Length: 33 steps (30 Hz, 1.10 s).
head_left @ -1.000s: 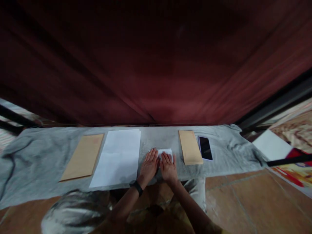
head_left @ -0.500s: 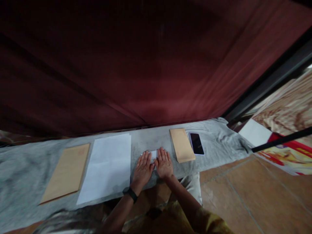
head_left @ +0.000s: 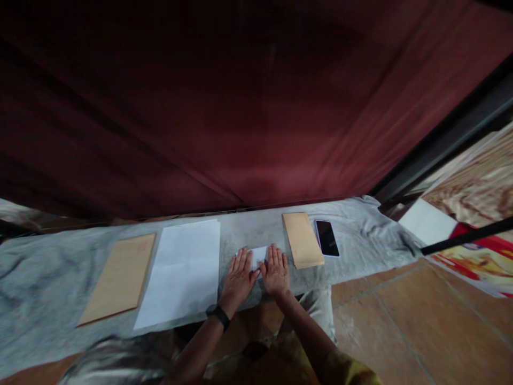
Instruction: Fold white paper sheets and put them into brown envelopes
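A small folded piece of white paper [head_left: 258, 257] lies on the grey cloth, partly hidden under both hands. My left hand [head_left: 238, 278] presses flat on its left side, fingers stretched out, a dark band on the wrist. Over its right side my right hand [head_left: 275, 271] also lies flat, fingers straight, the thumb reaching toward the left thumb. To the left of the hands is a stack of white paper sheets [head_left: 182, 270]. A small stack of brown envelopes [head_left: 303, 239] rests just right of my right hand.
Larger brown envelopes [head_left: 120, 278] lie left of the white sheets. A phone [head_left: 327, 238] with a dark screen lies at the right. The grey cloth [head_left: 360, 235] covers a narrow surface below a dark red curtain [head_left: 256, 133]. Tiled floor [head_left: 377, 315] shows in front.
The hands have moved slightly apart, showing more of the folded paper between them. The whole view has shifted a little.
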Each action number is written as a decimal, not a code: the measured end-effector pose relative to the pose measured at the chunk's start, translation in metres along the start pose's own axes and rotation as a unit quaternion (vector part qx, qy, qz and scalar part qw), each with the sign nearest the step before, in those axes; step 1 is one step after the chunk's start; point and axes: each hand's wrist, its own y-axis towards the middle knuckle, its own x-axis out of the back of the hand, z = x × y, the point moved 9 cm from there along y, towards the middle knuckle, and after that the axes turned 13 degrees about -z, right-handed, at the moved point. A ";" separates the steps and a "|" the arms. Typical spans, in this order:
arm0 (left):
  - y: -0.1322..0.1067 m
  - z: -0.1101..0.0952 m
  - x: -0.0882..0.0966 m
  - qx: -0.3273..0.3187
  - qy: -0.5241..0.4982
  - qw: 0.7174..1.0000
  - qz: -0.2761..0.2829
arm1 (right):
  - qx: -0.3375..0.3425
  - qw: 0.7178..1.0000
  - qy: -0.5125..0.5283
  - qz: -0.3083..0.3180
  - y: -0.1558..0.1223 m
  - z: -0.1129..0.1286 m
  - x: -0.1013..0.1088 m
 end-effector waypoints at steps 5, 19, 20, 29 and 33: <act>0.000 0.000 0.003 0.013 -0.003 1.000 -0.005 | -0.005 1.000 -0.012 -0.001 -0.003 -0.003 0.003; -0.001 0.001 0.002 0.025 -0.011 1.000 -0.013 | 0.006 0.999 -0.017 -0.030 -0.018 -0.013 0.012; -0.001 0.001 0.002 0.026 -0.012 0.999 -0.014 | 0.007 0.999 -0.017 -0.030 -0.020 -0.014 0.013; 0.000 -0.001 0.005 0.021 -0.018 1.000 -0.007 | 0.017 0.998 0.019 -0.051 -0.027 -0.009 0.032; -0.001 -0.002 0.004 0.009 -0.019 1.000 0.004 | 0.077 0.994 0.069 -0.022 -0.022 0.015 0.029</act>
